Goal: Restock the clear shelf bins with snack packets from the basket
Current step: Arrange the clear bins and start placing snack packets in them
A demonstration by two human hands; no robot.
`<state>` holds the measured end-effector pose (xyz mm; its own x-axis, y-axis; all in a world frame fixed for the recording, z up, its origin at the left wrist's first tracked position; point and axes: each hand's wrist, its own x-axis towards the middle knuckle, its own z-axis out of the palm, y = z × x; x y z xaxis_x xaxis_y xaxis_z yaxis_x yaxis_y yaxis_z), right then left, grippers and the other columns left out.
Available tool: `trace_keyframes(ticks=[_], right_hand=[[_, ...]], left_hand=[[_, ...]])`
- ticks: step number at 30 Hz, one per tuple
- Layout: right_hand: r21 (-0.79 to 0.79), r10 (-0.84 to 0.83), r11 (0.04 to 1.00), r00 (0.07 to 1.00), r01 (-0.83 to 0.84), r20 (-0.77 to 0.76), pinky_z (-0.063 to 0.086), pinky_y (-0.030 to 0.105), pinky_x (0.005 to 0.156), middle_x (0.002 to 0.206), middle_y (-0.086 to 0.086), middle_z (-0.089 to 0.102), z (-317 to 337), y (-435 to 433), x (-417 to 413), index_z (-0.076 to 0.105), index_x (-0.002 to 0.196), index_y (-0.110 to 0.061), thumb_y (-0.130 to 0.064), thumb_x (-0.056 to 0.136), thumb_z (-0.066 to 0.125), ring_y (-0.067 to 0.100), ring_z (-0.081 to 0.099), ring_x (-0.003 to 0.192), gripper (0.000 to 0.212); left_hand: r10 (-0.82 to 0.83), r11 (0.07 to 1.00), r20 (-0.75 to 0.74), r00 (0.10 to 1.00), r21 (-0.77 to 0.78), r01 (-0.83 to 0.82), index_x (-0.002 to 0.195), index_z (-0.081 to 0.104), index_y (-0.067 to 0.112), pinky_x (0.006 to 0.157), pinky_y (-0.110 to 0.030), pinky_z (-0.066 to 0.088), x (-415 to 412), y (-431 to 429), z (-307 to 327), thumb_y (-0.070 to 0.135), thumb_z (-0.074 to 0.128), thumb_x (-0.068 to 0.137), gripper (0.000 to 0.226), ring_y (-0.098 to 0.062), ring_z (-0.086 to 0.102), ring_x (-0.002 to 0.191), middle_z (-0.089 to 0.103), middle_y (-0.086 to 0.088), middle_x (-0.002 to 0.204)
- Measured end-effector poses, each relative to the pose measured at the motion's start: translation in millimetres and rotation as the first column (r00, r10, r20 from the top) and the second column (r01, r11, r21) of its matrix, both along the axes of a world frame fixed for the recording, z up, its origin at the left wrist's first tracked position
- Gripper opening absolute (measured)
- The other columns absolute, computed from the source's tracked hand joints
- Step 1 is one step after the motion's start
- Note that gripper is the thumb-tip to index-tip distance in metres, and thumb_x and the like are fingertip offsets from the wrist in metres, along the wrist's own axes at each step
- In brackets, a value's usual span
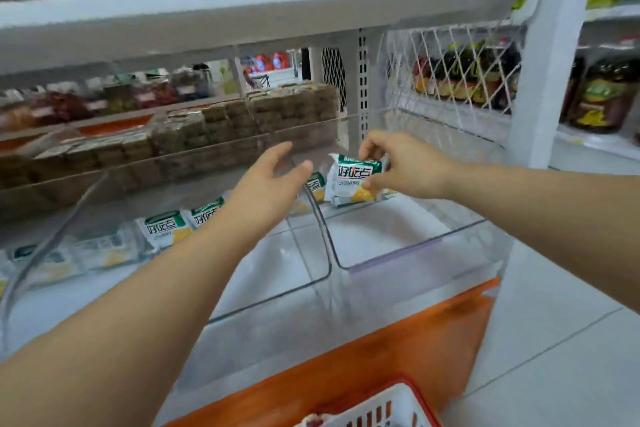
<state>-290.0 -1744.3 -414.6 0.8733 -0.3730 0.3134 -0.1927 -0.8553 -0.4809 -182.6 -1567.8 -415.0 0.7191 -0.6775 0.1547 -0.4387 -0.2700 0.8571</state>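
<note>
Under white shop shelving (pixel 270 0), clear bin (pixel 415 246), right hand (pixel 405 166) pinching snack packet (pixel 349 180), left hand (pixel 266 187) spread empty, tiled floor (pixel 554 322) beside

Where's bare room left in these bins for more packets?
Right bin: the floor is bare in front of the packet that the right hand holds. Left bin: a bare strip runs in front of the packet row. Crowded: the left bin's rear, and over the divider, where the left hand hovers.
</note>
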Motion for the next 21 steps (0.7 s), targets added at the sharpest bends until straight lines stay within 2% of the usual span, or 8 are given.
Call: trace_keyframes(ticks=[3, 5, 7, 9, 11, 16, 21], right_hand=[[-0.072, 0.06, 0.995, 0.991, -0.069, -0.123, 0.046, 0.028, 0.07, 0.096, -0.004, 0.057, -15, -8, 36, 0.047, 0.092, -0.024, -0.011, 0.078, 0.074, 0.02, 0.059, 0.082, 0.033], [-0.119, 0.078, 0.988, 0.98, -0.101, -0.184, 0.046, 0.029, 0.073, 0.097, -0.004, 0.055, -21, -11, 59, 0.047, 0.093, -0.024, -0.012, 0.078, 0.075, 0.02, 0.057, 0.085, 0.034], [-0.171, 0.064, 0.98, 0.972, -0.105, -0.228, 0.044, 0.029, 0.077, 0.098, -0.003, 0.054, -24, -14, 77, 0.049, 0.095, -0.024, -0.016, 0.077, 0.076, 0.017, 0.052, 0.088, 0.034], [-0.211, 0.047, 0.972, 0.965, -0.104, -0.258, 0.042, 0.027, 0.074, 0.099, -0.002, 0.053, -27, -17, 93, 0.054, 0.103, -0.019, -0.018, 0.078, 0.075, 0.017, 0.049, 0.088, 0.033], [-0.218, 0.04, 0.97, 0.958, -0.105, -0.283, 0.036, 0.024, 0.071, 0.1, -0.001, 0.052, -33, -20, 104, 0.056, 0.112, -0.012, -0.014, 0.079, 0.073, 0.016, 0.047, 0.088, 0.037], [-0.281, 0.023, 0.954, 0.957, -0.108, -0.288, 0.044, 0.032, 0.085, 0.12, 0.007, 0.057, -47, -25, 111, 0.055, 0.123, -0.016, -0.014, 0.082, 0.068, 0.026, 0.054, 0.106, 0.042], [-0.362, -0.038, 0.93, 0.968, -0.056, -0.249, 0.043, 0.032, 0.077, 0.114, 0.008, 0.056, -50, -23, 110, 0.057, 0.118, -0.016, -0.014, 0.086, 0.065, 0.022, 0.051, 0.091, 0.034]], left_hand=[[-0.017, 1.0, 0.016, 1.0, -0.004, 0.017, 0.123, 0.054, 0.047, 0.106, -0.045, 0.04, 8, -6, -13, 0.048, 0.057, 0.087, 0.036, -0.018, 0.051, 0.121, 0.05, 0.008, 0.137], [-0.002, 0.998, 0.014, 1.0, -0.055, 0.003, 0.108, 0.059, 0.052, 0.104, -0.045, 0.042, 11, -6, -20, 0.056, 0.057, 0.076, 0.032, -0.015, 0.053, 0.117, 0.054, 0.01, 0.128], [-0.007, 0.996, 0.001, 1.0, -0.093, 0.007, 0.102, 0.059, 0.054, 0.102, -0.045, 0.043, 13, -7, -25, 0.056, 0.056, 0.074, 0.029, -0.013, 0.054, 0.114, 0.054, 0.011, 0.124], [-0.018, 0.994, 0.005, 1.0, -0.104, 0.018, 0.101, 0.059, 0.054, 0.101, -0.044, 0.044, 15, -9, -27, 0.056, 0.055, 0.075, 0.026, -0.013, 0.055, 0.113, 0.053, 0.011, 0.123], [-0.027, 0.993, -0.006, 1.0, -0.115, 0.026, 0.1, 0.059, 0.056, 0.101, -0.044, 0.044, 18, -9, -27, 0.061, 0.054, 0.068, 0.033, -0.015, 0.054, 0.115, 0.053, 0.012, 0.123], [-0.053, 0.991, -0.014, 0.999, -0.123, 0.05, 0.099, 0.059, 0.058, 0.099, -0.043, 0.045, 21, -8, -27, 0.068, 0.052, 0.055, 0.046, -0.014, 0.057, 0.111, 0.053, 0.014, 0.124], [-0.042, 0.992, -0.001, 0.999, -0.116, 0.042, 0.101, 0.058, 0.056, 0.099, -0.043, 0.045, 21, -10, -28, 0.063, 0.051, 0.064, 0.039, -0.013, 0.057, 0.11, 0.052, 0.014, 0.123]])
